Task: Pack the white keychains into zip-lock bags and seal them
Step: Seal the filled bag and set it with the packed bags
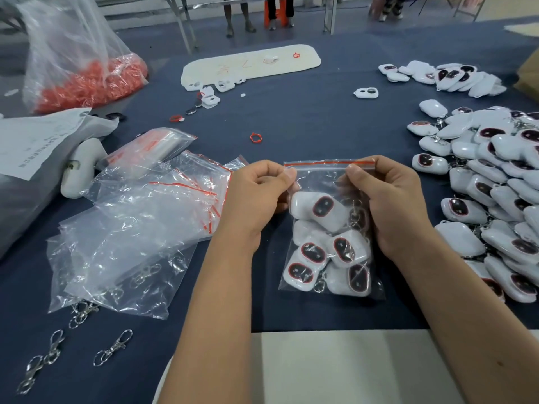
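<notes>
Flanking the held bag [329, 228]: spare bags [140, 228], seemingly unpacked keychains [495, 199].

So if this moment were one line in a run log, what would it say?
step: sealing | left hand: pinches zip strip | right hand: pinches zip strip | zip-lock bag: holds several white keychains | loose keychain pile: right, unpacked

A dark blue cloth [291, 118] covers the table; beyond it, grey floor [204, 13] and metal table legs [186, 27].

Glossy white plastic keychains [323, 211], clear crinkled plastic zip-lock bag [329, 182], matt blue cloth table [291, 118], shiny metal clasps [113, 346]
</notes>
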Available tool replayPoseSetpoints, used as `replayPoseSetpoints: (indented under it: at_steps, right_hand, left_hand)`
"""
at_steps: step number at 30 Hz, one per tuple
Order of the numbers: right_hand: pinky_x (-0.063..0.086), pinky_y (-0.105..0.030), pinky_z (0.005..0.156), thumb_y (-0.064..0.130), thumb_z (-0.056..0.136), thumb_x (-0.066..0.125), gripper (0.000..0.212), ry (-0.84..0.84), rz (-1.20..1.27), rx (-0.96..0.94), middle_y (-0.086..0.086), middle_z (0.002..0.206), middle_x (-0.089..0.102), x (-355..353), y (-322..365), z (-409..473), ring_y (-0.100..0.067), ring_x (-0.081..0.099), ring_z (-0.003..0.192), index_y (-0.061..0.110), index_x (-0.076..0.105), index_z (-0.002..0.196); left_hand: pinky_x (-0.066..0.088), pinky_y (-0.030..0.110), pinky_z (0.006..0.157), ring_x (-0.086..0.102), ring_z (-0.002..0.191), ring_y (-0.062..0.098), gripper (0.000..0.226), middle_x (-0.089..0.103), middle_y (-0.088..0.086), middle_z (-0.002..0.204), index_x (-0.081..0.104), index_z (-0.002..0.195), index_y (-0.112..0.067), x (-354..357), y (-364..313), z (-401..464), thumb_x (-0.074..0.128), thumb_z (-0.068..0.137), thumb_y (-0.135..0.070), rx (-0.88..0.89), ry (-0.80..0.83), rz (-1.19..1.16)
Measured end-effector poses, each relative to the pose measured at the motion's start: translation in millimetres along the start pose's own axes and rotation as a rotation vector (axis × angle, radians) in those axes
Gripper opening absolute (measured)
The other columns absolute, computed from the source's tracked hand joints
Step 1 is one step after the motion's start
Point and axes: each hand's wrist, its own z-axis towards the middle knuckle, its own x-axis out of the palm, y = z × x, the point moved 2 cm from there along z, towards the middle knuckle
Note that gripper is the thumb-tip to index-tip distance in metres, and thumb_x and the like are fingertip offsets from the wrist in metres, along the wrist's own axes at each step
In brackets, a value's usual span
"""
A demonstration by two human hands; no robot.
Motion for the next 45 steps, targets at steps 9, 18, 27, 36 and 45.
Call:
replayPoseSetpoints:
  at_steps: [9, 18, 27, 36, 45]
  right_hand:
    - [0.057, -0.029, 0.068, 0.009, 0.099, 0.067, 0.017, 0.030, 0.084, 0.050, -0.005, 0.078, 0.076, -1, 3, 0, -0.016, 0.069, 0.069, 0.013, 0.073, 0.083]
    - [0.060, -0.029, 0.070, 0.007, 0.093, 0.075, 0.008, 0.119, 0.123, 0.058, -0.015, 0.090, 0.080, 0, 6, -3, -0.020, 0.075, 0.076, 0.010, 0.078, 0.086]
    - [0.060, -0.032, 0.068, 0.018, 0.086, 0.077, 0.006, 0.160, 0.104, 0.044, -0.016, 0.089, 0.079, 0, 4, -3, -0.023, 0.075, 0.075, 0.012, 0.080, 0.086]
    - [0.060, -0.027, 0.067, 0.005, 0.094, 0.074, 0.006, 0.210, 0.032, 0.005, -0.017, 0.089, 0.080, 3, 5, -7, -0.023, 0.077, 0.077, 0.004, 0.079, 0.091]
    - [0.060, -0.028, 0.069, 0.005, 0.091, 0.078, 0.002, 0.223, -0.047, -0.023, -0.014, 0.087, 0.080, 5, 6, -7, -0.020, 0.076, 0.078, 0.006, 0.080, 0.091]
  left_hand:
    - [0.054, 0.029, 0.058, 0.062, 0.066, 0.017, 0.019, 0.075, 0.006, 0.076, 0.068, 0.083, -0.006, 2, -6, -2, 0.067, 0.100, -0.014, 0.074, 0.012, -0.050]
    - [0.057, 0.027, 0.058, 0.070, 0.067, 0.014, 0.014, 0.079, 0.002, 0.079, 0.075, 0.085, -0.014, 5, -2, -1, 0.071, 0.097, -0.020, 0.122, 0.029, -0.009]
    - [0.054, 0.022, 0.059, 0.071, 0.069, 0.010, 0.010, 0.079, 0.004, 0.081, 0.077, 0.087, -0.015, 8, -2, -1, 0.073, 0.095, -0.018, 0.156, 0.075, -0.009]
    - [0.057, 0.028, 0.070, 0.070, 0.070, 0.009, 0.007, 0.076, -0.002, 0.074, 0.078, 0.083, -0.012, 8, 0, 2, 0.078, 0.090, -0.012, 0.274, 0.031, 0.165]
    - [0.057, 0.027, 0.070, 0.068, 0.071, 0.007, 0.012, 0.074, -0.004, 0.073, 0.075, 0.077, -0.015, 11, -3, 1, 0.078, 0.087, -0.009, 0.413, 0.085, 0.286]
